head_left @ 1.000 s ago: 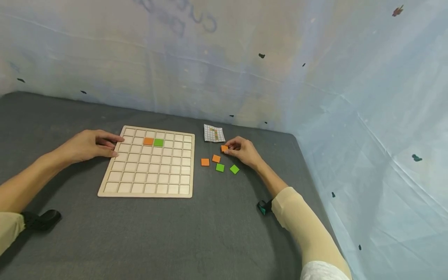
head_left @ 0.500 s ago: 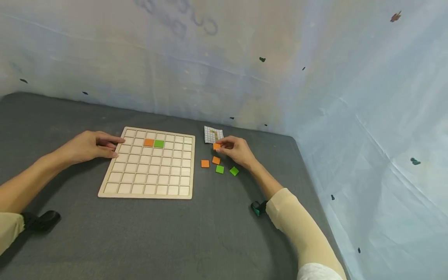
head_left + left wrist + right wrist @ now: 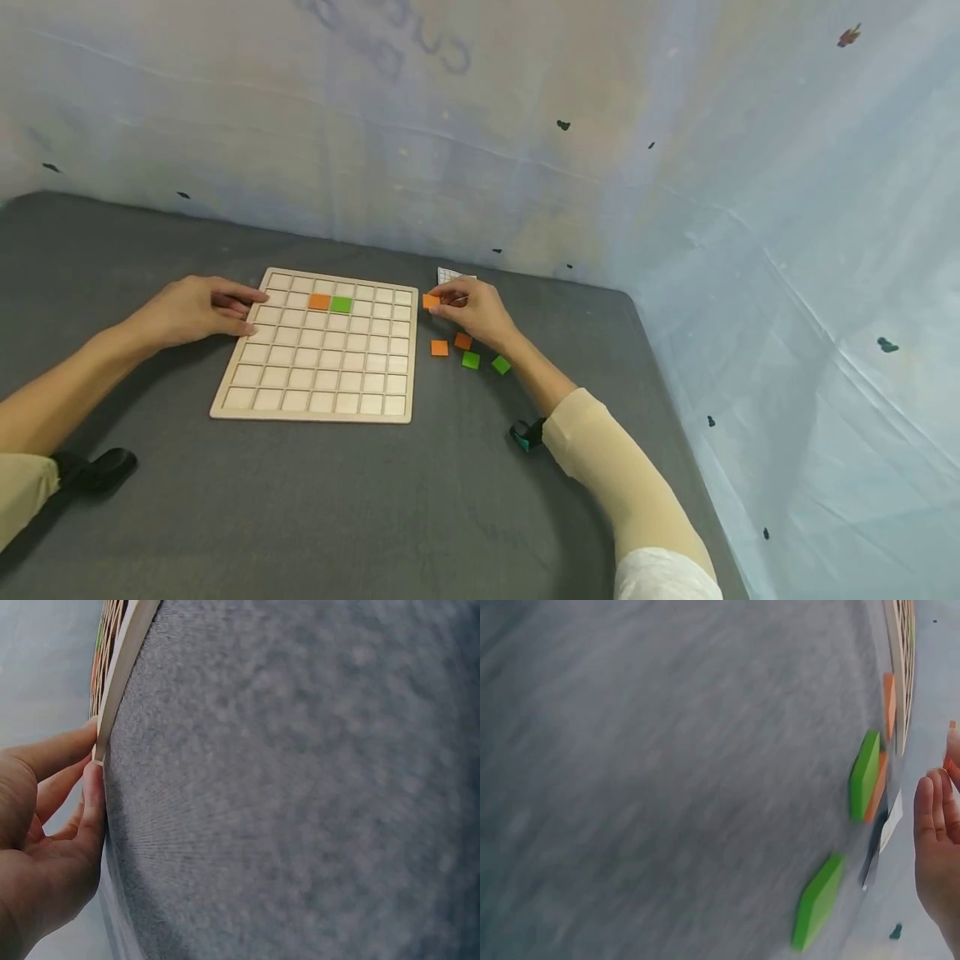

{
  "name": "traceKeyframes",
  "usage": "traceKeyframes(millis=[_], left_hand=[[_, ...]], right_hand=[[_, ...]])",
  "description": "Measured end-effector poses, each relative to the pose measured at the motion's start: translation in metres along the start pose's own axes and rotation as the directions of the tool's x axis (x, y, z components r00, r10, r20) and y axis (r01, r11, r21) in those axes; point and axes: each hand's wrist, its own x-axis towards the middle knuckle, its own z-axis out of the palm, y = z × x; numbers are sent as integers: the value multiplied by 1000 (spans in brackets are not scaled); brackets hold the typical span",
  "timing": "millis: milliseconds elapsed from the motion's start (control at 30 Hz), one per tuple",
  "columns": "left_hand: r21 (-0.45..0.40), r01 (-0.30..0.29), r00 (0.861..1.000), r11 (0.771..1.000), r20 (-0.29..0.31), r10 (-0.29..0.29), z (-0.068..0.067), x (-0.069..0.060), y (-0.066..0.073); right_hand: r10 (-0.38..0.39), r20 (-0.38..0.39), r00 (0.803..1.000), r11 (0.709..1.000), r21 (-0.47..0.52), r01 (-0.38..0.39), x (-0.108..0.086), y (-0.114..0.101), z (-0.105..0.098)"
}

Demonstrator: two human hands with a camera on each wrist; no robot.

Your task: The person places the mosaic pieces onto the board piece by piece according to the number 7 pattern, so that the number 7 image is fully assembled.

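At the left, my left hand touches the left rim of a pale wooden grid board, thumb and fingers spread along the edge, as the left wrist view also shows. One orange tile and one green tile lie side by side in the board's upper cells. My right hand pinches another orange square tile between thumb and fingers, just right of the board's upper right corner. In the right wrist view only part of that hand and the tile shows, at the right edge.
On the grey cloth right of the board lie two loose orange tiles, one orange tile nearest the board, and two green tiles, one green tile farthest right. A small printed grid card lies behind my right hand, partly hidden. Pale fabric hangs behind.
My right hand has carried the pinched orange tile left, from beside the card toward the board, and now covers much of the card. The left hand stays at the board's edge.
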Motion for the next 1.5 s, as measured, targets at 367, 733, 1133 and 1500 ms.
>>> traceKeyframes(millis=[367, 733, 1133, 1500], left_hand=[[-31, 3, 1000, 1000, 0, -3, 2, -2, 3], [-48, -9, 1000, 999, 5, 9, 3, -2, 3], [-39, -4, 1000, 999, 6, 4, 3, -3, 2], [-31, 4, 1000, 1000, -4, -4, 2, -8, 1]], right_hand=[[2, 30, 1000, 998, 63, -4, 18, -21, 21], [30, 40, 999, 993, 112, -34, 28, -33, 44], [15, 53, 998, 998, 54, -18, 36, -43, 63], [-51, 67, 996, 995, -85, 56, 41, -49, 70]])
